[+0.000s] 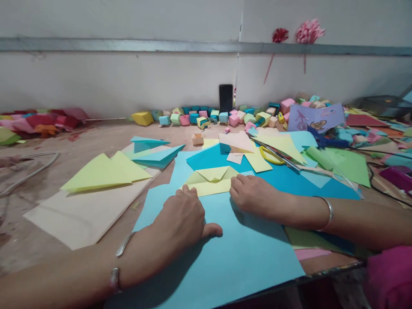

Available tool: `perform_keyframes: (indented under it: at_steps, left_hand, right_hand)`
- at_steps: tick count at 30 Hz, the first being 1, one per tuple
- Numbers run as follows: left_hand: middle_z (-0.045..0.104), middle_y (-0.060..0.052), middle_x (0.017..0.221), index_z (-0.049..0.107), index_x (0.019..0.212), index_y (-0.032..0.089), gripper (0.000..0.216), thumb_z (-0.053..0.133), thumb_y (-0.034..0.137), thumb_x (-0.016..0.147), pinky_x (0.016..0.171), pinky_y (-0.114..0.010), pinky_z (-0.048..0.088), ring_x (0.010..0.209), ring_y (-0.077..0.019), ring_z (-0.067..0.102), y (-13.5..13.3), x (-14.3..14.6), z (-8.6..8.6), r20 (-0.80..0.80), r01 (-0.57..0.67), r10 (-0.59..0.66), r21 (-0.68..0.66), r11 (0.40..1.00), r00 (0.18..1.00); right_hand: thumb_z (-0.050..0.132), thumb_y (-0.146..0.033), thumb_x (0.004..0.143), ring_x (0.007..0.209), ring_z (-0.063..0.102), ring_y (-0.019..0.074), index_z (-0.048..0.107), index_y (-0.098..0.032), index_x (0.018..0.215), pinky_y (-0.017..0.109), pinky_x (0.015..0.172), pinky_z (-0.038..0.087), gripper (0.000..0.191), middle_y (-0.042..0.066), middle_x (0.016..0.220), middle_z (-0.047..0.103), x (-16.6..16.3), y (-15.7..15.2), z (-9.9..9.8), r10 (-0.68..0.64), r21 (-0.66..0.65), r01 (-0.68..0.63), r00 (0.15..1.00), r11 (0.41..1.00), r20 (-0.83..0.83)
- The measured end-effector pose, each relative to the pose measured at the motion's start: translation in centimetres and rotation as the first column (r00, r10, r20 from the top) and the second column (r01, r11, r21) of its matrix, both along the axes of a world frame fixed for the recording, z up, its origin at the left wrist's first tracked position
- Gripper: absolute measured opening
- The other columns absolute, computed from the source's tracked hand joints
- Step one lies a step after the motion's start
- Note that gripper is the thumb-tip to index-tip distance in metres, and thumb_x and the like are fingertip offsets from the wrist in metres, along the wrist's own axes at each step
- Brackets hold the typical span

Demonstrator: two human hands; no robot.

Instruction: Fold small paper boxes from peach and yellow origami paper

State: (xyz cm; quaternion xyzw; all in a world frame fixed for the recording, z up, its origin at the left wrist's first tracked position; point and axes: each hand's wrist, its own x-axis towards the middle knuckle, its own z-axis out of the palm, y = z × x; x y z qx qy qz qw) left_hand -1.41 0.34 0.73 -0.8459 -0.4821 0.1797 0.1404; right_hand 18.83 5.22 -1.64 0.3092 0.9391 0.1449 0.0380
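A folded pale yellow paper point(216, 178) with a pointed flap lies on a large light blue sheet point(244, 249). At its left end rest the fingertips of my left hand point(182, 221); the thumb is stretched out to the side over the blue sheet. My right hand point(252, 193) has its fingers curled together at the paper's right end, with the fingertips partly hidden. Just beyond the folded paper is a darker blue sheet point(206, 161), partly covered by pale pink and yellow pieces. Yellow-handled scissors point(272, 156) lie beyond my right hand.
On the left, folded yellow sheets point(96, 174) lie over a large whitish sheet point(80, 219). Small coloured paper boxes point(185, 119) line the wall, where a phone point(225, 98) stands upright. Green paper point(349, 165) and a black cable point(371, 178) lie to the right.
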Motion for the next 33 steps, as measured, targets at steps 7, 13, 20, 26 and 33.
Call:
perform_keyframes:
  at_steps: [7, 13, 20, 26, 33]
  left_hand:
    - [0.052, -0.037, 0.131, 0.052, 0.132, -0.005, 0.086, 0.040, 0.068, 0.088, 0.091, -0.051, 0.046, 0.123, -0.0464, 0.051, -0.8, -1.2, -2.1, 0.129, 0.058, -0.077, 0.145, 0.988, 0.989]
    - [0.052, -0.035, 0.129, 0.043, 0.137, -0.005, 0.101, 0.051, 0.075, 0.076, 0.095, -0.059, 0.041, 0.121, -0.0470, 0.048, 0.8, 0.0, -1.1, 0.123, 0.134, -0.155, 0.162, 0.978, 0.980]
    - [0.058, -0.014, 0.088, 0.059, 0.108, 0.006, 0.042, 0.042, 0.043, 0.097, 0.073, -0.045, 0.047, 0.079, -0.0266, 0.054, 0.6, -0.1, -0.4, 0.275, 0.210, -0.243, 0.145, 0.967, 0.930]
    - [0.058, -0.011, 0.083, 0.061, 0.089, 0.011, 0.028, 0.034, 0.010, 0.095, 0.065, -0.038, 0.047, 0.074, -0.0233, 0.053, 0.4, 0.2, -0.9, 0.190, 0.221, -0.214, -0.012, 0.975, 0.958]
    - [0.057, -0.009, 0.081, 0.058, 0.091, 0.012, 0.028, 0.035, -0.003, 0.083, 0.058, -0.035, 0.046, 0.070, -0.0226, 0.054, 0.9, 0.1, -1.2, 0.128, 0.228, -0.228, 0.014, 0.974, 0.965]
  right_hand:
    - [0.063, -0.026, 0.088, 0.088, 0.056, 0.0223, 0.062, -0.011, 0.095, 0.030, 0.063, 0.034, 0.016, 0.012, 0.097, 0.063, -0.2, 2.0, 0.7, -0.237, -0.177, 0.203, 0.952, 0.963, -0.196]
    - [0.066, -0.029, 0.086, 0.089, 0.056, 0.0224, 0.062, -0.013, 0.092, 0.029, 0.065, 0.035, 0.018, 0.010, 0.097, 0.064, 0.1, 2.4, 0.2, -0.256, -0.182, 0.216, 0.938, 0.959, -0.234]
    - [0.047, -0.009, 0.088, 0.072, 0.055, 0.0194, 0.058, -0.015, 0.090, 0.030, 0.056, 0.026, 0.013, 0.009, 0.086, 0.064, 0.0, 1.0, 0.9, -0.184, -0.150, 0.170, 0.979, 0.974, -0.085]
    - [0.047, -0.005, 0.086, 0.077, 0.055, 0.0217, 0.057, -0.017, 0.084, 0.033, 0.065, 0.035, 0.016, 0.012, 0.087, 0.064, 0.2, 0.2, 0.5, -0.055, -0.083, 0.051, 0.997, 0.995, -0.050]
    - [0.041, -0.004, 0.089, 0.095, 0.054, 0.0245, 0.057, -0.012, 0.095, 0.037, 0.077, 0.039, 0.019, 0.018, 0.109, 0.060, -0.4, -1.2, 0.3, -0.054, -0.074, 0.043, 0.987, 0.996, -0.149]
